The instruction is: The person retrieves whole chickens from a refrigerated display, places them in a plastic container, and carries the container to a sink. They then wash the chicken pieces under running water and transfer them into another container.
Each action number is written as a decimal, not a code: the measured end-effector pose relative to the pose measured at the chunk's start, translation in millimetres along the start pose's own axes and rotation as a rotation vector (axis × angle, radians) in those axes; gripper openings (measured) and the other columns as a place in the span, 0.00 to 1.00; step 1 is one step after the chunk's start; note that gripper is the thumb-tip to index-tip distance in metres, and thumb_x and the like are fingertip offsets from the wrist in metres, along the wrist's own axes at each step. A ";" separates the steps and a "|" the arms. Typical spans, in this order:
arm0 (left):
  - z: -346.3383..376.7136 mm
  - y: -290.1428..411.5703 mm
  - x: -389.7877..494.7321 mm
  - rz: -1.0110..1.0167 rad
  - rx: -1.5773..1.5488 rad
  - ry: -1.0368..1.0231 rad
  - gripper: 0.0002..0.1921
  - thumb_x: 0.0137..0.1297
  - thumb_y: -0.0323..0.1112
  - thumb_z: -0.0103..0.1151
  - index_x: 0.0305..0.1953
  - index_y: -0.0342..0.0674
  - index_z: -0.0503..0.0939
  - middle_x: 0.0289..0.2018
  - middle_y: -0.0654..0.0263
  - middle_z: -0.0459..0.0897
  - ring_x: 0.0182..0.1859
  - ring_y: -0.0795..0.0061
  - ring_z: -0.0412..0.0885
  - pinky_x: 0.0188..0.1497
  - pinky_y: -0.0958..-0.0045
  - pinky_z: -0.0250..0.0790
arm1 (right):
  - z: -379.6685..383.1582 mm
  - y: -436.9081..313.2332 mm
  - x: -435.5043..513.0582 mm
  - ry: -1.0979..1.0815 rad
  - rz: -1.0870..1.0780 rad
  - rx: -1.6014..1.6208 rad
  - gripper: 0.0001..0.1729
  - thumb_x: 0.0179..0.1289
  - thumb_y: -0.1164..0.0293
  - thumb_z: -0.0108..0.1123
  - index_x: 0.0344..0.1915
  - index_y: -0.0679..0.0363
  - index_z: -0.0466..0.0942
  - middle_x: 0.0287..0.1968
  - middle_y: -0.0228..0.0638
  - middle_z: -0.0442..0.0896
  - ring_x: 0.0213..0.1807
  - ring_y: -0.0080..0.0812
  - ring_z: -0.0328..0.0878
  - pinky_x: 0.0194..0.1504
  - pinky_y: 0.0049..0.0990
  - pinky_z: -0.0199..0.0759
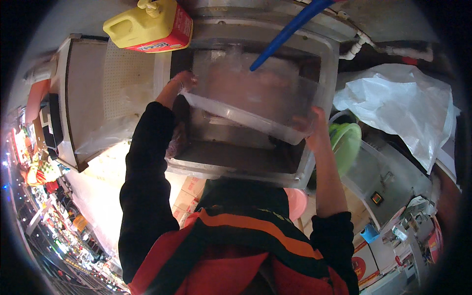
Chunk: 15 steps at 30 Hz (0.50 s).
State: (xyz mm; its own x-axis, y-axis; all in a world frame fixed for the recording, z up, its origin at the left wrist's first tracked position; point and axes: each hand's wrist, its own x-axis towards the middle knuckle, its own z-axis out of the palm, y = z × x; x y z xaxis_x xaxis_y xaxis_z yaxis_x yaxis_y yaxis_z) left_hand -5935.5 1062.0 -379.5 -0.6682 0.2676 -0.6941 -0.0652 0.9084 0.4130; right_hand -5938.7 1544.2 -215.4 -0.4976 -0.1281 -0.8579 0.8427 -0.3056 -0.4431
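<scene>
A clear plastic tub (247, 117) is held tilted over a deep sink (329, 62), its left end higher in the picture than its right. My left hand (184, 81) grips the tub's left end. At the opposite end, my right hand (315, 129) has hold of the lower right corner. Motion blurs the tub, and what is inside it cannot be made out. A blue hose or pipe (289, 40) slants down from the top, its tip over the tub. Part of the sink's basin is hidden behind the tub.
A yellow jug (147, 27) with a red label stands at the sink's upper left, beside a perforated drainboard (127, 79). On the right are a green basin (346, 147) and a white plastic sheet (398, 99). A pink basin (296, 202) sits low, near my apron (243, 197).
</scene>
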 end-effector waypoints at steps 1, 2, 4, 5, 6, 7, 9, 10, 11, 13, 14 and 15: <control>10.2 2.2 -7.0 0.046 0.101 -0.039 0.09 0.52 0.42 0.56 0.29 0.45 0.79 0.28 0.57 0.81 0.31 0.58 0.79 0.35 0.61 0.70 | -3.1 4.5 -7.1 -0.002 0.037 -0.006 0.30 0.56 0.47 0.51 0.53 0.55 0.65 0.45 0.46 0.75 0.41 0.43 0.78 0.38 0.38 0.73; 19.7 5.4 -14.0 -0.032 0.089 -0.117 0.09 0.51 0.42 0.57 0.29 0.45 0.79 0.27 0.58 0.81 0.31 0.57 0.79 0.35 0.61 0.70 | -8.2 15.6 -18.2 -0.005 0.071 -0.007 0.31 0.56 0.47 0.51 0.54 0.54 0.64 0.44 0.45 0.75 0.41 0.42 0.78 0.37 0.37 0.73; 62.7 21.5 -55.9 -0.236 0.047 -0.144 0.08 0.51 0.42 0.58 0.28 0.46 0.80 0.27 0.59 0.82 0.32 0.57 0.79 0.35 0.61 0.71 | -22.7 40.5 -42.5 0.036 0.186 -0.022 0.33 0.55 0.45 0.51 0.55 0.53 0.64 0.43 0.45 0.76 0.42 0.41 0.78 0.35 0.35 0.72; 77.0 28.3 -76.2 -0.237 0.016 -0.137 0.08 0.50 0.42 0.59 0.29 0.47 0.81 0.27 0.59 0.82 0.32 0.57 0.79 0.36 0.61 0.71 | -30.6 53.3 -55.4 0.075 0.267 -0.041 0.34 0.55 0.44 0.51 0.55 0.53 0.64 0.43 0.44 0.77 0.41 0.40 0.77 0.33 0.33 0.72; 86.9 33.3 -98.0 -0.191 -0.071 -0.175 0.09 0.50 0.42 0.60 0.31 0.47 0.82 0.28 0.59 0.82 0.34 0.57 0.80 0.38 0.62 0.71 | -39.8 66.1 -71.5 0.035 0.313 -0.036 0.34 0.55 0.44 0.51 0.55 0.53 0.64 0.42 0.44 0.77 0.41 0.39 0.77 0.33 0.33 0.73; 92.9 39.3 -115.5 -0.150 -0.149 -0.216 0.10 0.50 0.42 0.60 0.33 0.47 0.82 0.29 0.59 0.82 0.35 0.57 0.80 0.39 0.63 0.71 | -47.8 77.5 -86.1 -0.006 0.357 -0.031 0.35 0.54 0.44 0.51 0.56 0.53 0.64 0.42 0.44 0.77 0.41 0.38 0.77 0.32 0.32 0.73; 93.4 53.0 -135.0 0.004 0.043 -0.288 0.11 0.50 0.42 0.60 0.36 0.48 0.82 0.32 0.60 0.82 0.37 0.58 0.80 0.42 0.64 0.71 | -57.3 99.7 -110.7 0.011 0.372 0.004 0.35 0.54 0.44 0.51 0.55 0.55 0.64 0.42 0.45 0.77 0.39 0.39 0.78 0.33 0.33 0.73; 88.4 59.0 -140.9 -0.031 0.012 -0.346 0.11 0.52 0.42 0.58 0.37 0.49 0.82 0.34 0.60 0.82 0.37 0.58 0.80 0.43 0.65 0.71 | -59.9 106.3 -117.2 0.027 0.378 0.029 0.35 0.54 0.44 0.51 0.55 0.55 0.64 0.42 0.45 0.77 0.39 0.39 0.78 0.33 0.33 0.73; 82.8 65.0 -146.4 -0.046 0.065 -0.293 0.11 0.53 0.42 0.57 0.37 0.50 0.82 0.36 0.60 0.82 0.38 0.58 0.80 0.45 0.65 0.71 | -62.7 108.4 -120.2 0.003 0.375 0.051 0.35 0.55 0.44 0.51 0.55 0.56 0.64 0.42 0.46 0.77 0.38 0.39 0.78 0.34 0.34 0.73; 62.0 72.6 -138.9 -0.006 0.269 -0.334 0.13 0.56 0.44 0.52 0.42 0.54 0.80 0.40 0.62 0.81 0.39 0.55 0.79 0.46 0.64 0.71 | -68.8 107.1 -126.4 0.002 0.382 0.095 0.36 0.55 0.45 0.50 0.56 0.58 0.63 0.42 0.47 0.77 0.37 0.41 0.78 0.35 0.37 0.74; 52.3 74.9 -136.6 -0.108 0.136 -0.237 0.14 0.57 0.44 0.52 0.42 0.51 0.80 0.39 0.59 0.82 0.41 0.55 0.79 0.47 0.64 0.71 | -73.4 103.2 -128.1 -0.060 0.371 0.101 0.36 0.55 0.45 0.49 0.56 0.59 0.63 0.42 0.48 0.76 0.37 0.42 0.79 0.35 0.38 0.74; 51.0 81.0 -136.0 -0.133 0.029 -0.107 0.14 0.56 0.44 0.52 0.42 0.50 0.80 0.39 0.58 0.81 0.42 0.55 0.79 0.47 0.64 0.71 | -79.4 97.9 -129.6 -0.092 0.375 0.103 0.36 0.55 0.46 0.48 0.56 0.61 0.63 0.42 0.48 0.76 0.36 0.43 0.79 0.36 0.38 0.74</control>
State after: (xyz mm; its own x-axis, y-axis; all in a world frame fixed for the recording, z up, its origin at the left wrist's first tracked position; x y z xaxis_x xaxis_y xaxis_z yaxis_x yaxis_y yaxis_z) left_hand -5812.1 1115.6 -281.7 -0.5722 0.1754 -0.8012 -0.1259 0.9465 0.2971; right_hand -5775.4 1605.8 -168.2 -0.1796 -0.3314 -0.9262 0.9466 -0.3144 -0.0711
